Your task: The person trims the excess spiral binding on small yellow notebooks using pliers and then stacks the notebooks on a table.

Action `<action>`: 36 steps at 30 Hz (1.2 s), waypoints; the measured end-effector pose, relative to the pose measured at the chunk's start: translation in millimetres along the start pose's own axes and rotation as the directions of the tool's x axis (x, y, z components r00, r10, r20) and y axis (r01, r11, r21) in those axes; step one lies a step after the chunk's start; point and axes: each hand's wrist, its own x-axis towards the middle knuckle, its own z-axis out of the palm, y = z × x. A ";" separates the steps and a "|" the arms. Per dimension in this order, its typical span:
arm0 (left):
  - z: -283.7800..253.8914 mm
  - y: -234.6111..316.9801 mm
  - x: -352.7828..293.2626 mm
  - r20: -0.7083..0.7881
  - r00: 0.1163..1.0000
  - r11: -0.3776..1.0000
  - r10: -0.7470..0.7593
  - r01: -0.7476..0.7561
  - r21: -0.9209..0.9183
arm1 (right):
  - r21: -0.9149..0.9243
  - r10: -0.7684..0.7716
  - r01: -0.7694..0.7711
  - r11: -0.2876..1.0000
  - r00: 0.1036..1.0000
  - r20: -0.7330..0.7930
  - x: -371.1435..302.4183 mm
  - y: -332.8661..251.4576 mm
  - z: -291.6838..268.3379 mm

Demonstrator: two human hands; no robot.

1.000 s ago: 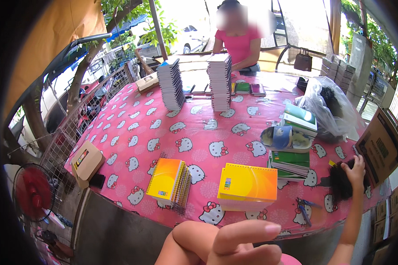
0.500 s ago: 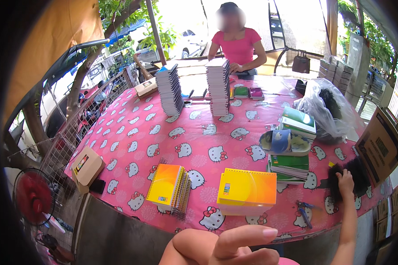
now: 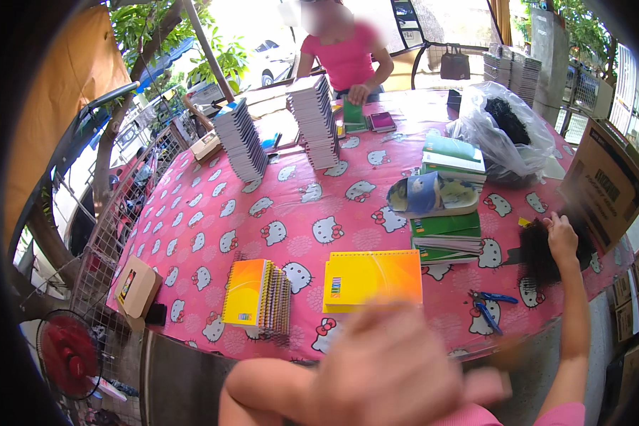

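My left hand (image 3: pixel 397 362) is raised close in front of me, at the table's near edge, smeared by motion; its fingers cannot be made out. Behind it lies a stack of yellow-orange notebooks (image 3: pixel 373 273), partly covered by the hand. To its left is a second stack of yellow spiral notebooks (image 3: pixel 248 291), wire edges showing. At the right, my right hand (image 3: pixel 563 238) has its fingers bent onto a tangled pile of thin black binding coils (image 3: pixel 543 264). Blue-handled pliers (image 3: pixel 488 309) lie open on the table, left of my right forearm.
A blue slide sandal (image 3: pixel 433 193) rests on green notebooks (image 3: pixel 447 234). Beyond are a clear plastic bag (image 3: pixel 504 135) with black coils, a cardboard box (image 3: pixel 607 184), and two tall notebook stacks (image 3: pixel 240 142). A person in pink (image 3: pixel 344 57) stands across the table. A fan (image 3: pixel 67 355) stands left.
My view has shifted, so the table's things sit further left and higher. My left hand has lifted and blurred. My right hand stays at the black coils. The person opposite now touches a green notebook.
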 end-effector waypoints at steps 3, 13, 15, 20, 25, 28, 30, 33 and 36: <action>52.0 -81.7 22.3 -0.028 0.960 0.960 -0.277 0.276 -0.045 | 0.293 -0.152 0.172 0.941 0.984 -0.090 -8.5 -14.0 -15.6; 86.8 -162.0 -0.7 0.325 0.821 0.781 -0.470 0.558 -0.279 | 0.727 -0.316 0.245 0.641 0.948 -0.040 -48.9 -108.5 -92.4; 64.8 -128.5 16.1 0.255 0.765 0.707 -0.591 0.644 -0.293 | 0.821 -0.332 0.187 0.540 0.943 0.003 -57.6 -125.2 -105.5; 52.0 -87.4 -2.7 -0.012 0.888 0.878 -0.459 0.451 -0.160 | 0.947 -0.444 0.202 0.250 0.893 -0.074 -75.7 -171.5 -141.4; 56.3 -66.8 -2.0 -0.164 0.900 0.914 -0.405 0.395 -0.090 | 0.937 -0.518 0.308 0.162 0.835 -0.185 -77.4 -201.3 -159.5; 64.3 -72.2 -8.6 -0.191 0.891 0.910 -0.413 0.399 -0.108 | 0.920 -0.534 0.356 0.162 0.816 -0.222 -73.1 -205.8 -161.6; 65.0 -72.2 -8.2 -0.213 0.891 0.917 -0.400 0.390 -0.087 | 0.916 -0.555 0.368 0.159 0.801 -0.226 -69.2 -208.2 -163.8; 69.1 -69.3 -6.7 -0.256 0.884 0.917 -0.391 0.397 -0.029 | 0.933 -0.627 0.330 0.144 0.760 -0.172 -63.3 -209.5 -169.3; 78.7 -65.1 -8.3 -0.340 0.856 0.894 -0.390 0.441 0.085 | 0.971 -0.722 0.197 0.139 0.691 -0.037 -54.8 -207.6 -172.2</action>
